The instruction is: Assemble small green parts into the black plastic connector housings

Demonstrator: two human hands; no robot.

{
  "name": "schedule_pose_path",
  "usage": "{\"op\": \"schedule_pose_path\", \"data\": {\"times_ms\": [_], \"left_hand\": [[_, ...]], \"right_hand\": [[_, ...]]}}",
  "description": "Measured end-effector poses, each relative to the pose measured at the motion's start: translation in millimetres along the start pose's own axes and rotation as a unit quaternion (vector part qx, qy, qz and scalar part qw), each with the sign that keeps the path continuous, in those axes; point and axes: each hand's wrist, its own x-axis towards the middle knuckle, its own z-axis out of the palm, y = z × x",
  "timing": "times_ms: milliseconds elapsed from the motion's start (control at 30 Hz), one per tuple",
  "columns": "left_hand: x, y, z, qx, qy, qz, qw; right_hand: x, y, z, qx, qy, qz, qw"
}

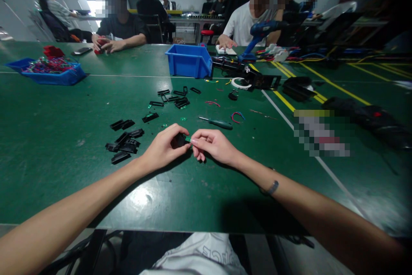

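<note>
Near the middle of the green table [80, 189], my left hand [164, 146] is closed around a small black plastic housing [179, 140]. My right hand [214, 144] meets it from the right, thumb and finger pinching a small green circuit board [188, 138] at the housing's edge. How far the board sits inside the housing is hidden by my fingers. Just beyond my hands lies a screwdriver [222, 124] with a dark green handle. Several black plastic housings [124, 141] are piled left of my left hand, and thin black frames [180, 102] lie farther off.
A blue bin [186, 62] stands across the table, and a blue tray [58, 77] of coloured wires is at far left. A cordless drill [257, 37] and black parts [264, 81] lie at back right. Two people sit opposite, their hands on the table.
</note>
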Motion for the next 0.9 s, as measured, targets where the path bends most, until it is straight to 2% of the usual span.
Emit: {"op": "schedule_pose_path", "data": {"times_ms": [667,900], "left_hand": [[1.4,8.2,-5.1,-0.01,-0.011,-0.001,1.0],[-0.3,3.7,-6.9,-0.037,-0.028,-0.006,0.999]], "right_hand": [[0.8,2.2,-2.0,0.02,-0.014,0.002,1.0],[1.1,3.8,-5.3,0.054,-0.014,0.012,0.998]]}}
